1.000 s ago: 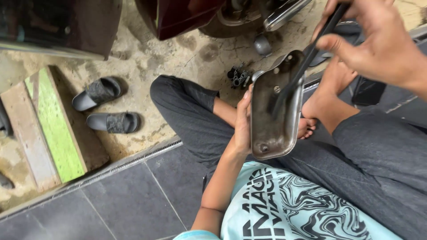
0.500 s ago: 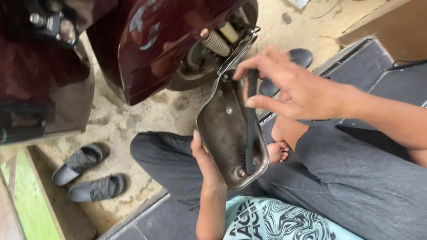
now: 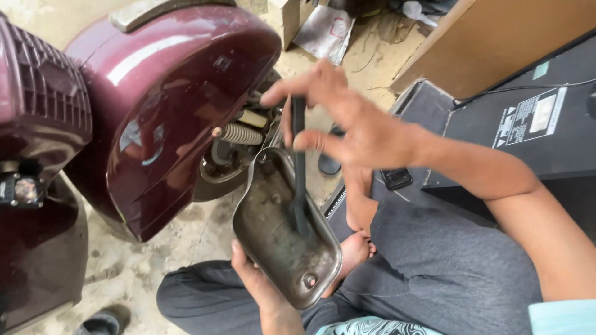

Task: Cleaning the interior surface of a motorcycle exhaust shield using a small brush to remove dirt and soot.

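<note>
Your left hand gripping grimy metal cover from below, your right hand pinching dark brush against its inside, maroon scooter just beside.

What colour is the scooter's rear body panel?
The rear body panel is glossy dark maroon; the head view shows it best.
</note>
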